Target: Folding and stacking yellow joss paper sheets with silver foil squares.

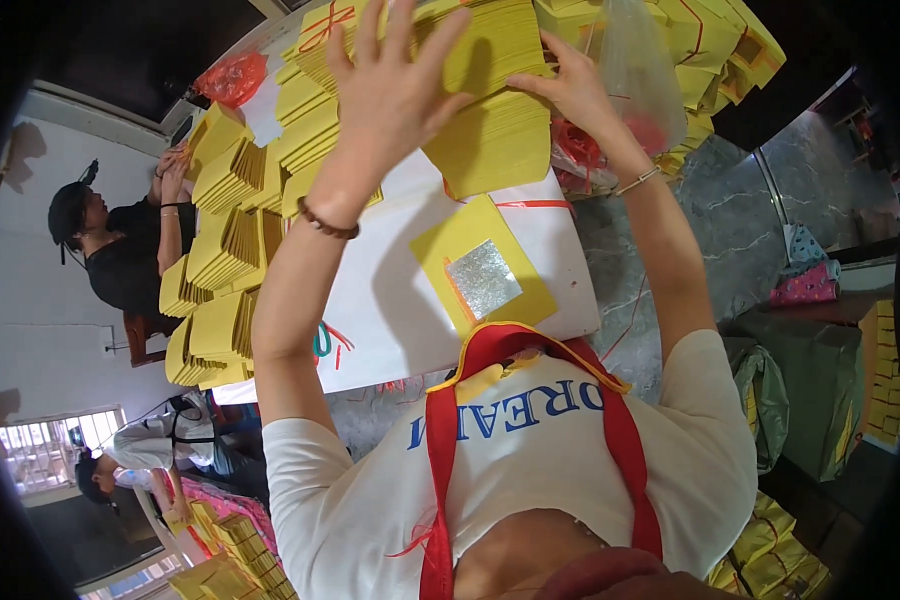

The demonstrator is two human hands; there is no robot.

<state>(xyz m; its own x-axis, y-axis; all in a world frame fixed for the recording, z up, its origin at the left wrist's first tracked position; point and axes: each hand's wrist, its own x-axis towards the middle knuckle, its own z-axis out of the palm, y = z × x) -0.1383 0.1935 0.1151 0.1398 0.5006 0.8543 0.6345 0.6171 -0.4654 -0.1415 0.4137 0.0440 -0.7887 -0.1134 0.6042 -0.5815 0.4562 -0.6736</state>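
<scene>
Left hand (395, 88) spread over yellow paper stack (490, 148); right hand (577, 95) at its edge, fingers parted; uneven push could skew it.

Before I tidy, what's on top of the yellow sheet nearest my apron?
A silvery square, orange along one edge; the yellow sheet's surface beneath it is hidden.

1. The head view looks steeply down from the person's head.
2. The shirt (530, 470) is nearest, below.
3. The camera faces the table (565, 260) and paper stack (495, 145), with the wall (30, 260) farther left.
</scene>
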